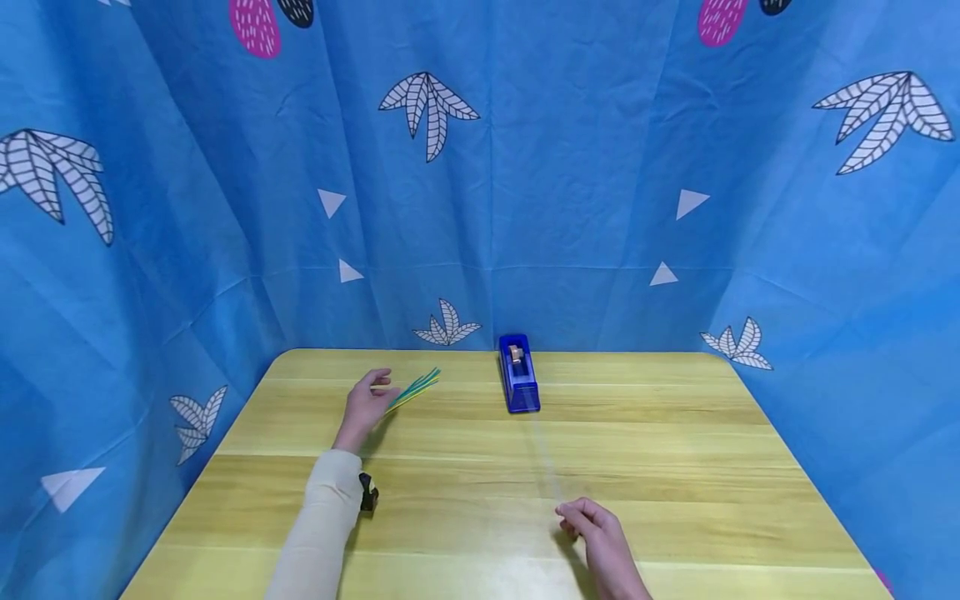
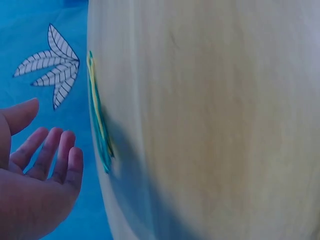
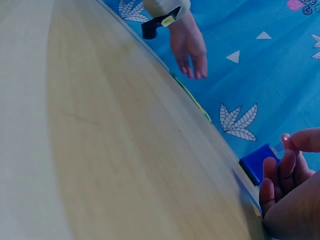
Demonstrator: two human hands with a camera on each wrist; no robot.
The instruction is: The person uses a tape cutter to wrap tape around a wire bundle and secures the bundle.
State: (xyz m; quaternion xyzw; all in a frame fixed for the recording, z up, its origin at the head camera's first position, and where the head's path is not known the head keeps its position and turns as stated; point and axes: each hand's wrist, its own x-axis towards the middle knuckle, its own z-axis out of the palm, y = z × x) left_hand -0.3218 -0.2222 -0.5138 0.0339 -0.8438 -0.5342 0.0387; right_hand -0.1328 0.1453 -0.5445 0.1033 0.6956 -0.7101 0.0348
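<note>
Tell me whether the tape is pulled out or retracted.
Pulled out: in the head view, clear tape runs from the dispenser to the right hand.

Ahead of me and on either side hangs a bright blue fabric curtain [image 1: 570, 167], falling in soft vertical folds with fine creases running down and across it. I see white leaf sprays [image 1: 435, 125] outlined and veined in black, plain white triangles [image 1: 688, 204] and, along the top, magenta ovals [image 1: 255, 27] flecked with white beside black ovals [image 1: 297, 10]. Before me spreads a yellowish wood-grain tabletop [image 1: 675, 467] with rounded far corners, its far edge close to the curtain. Light leaves a whitish sheen [image 1: 480, 542] on the part nearest me, while some folds sink into darker blue.
</note>
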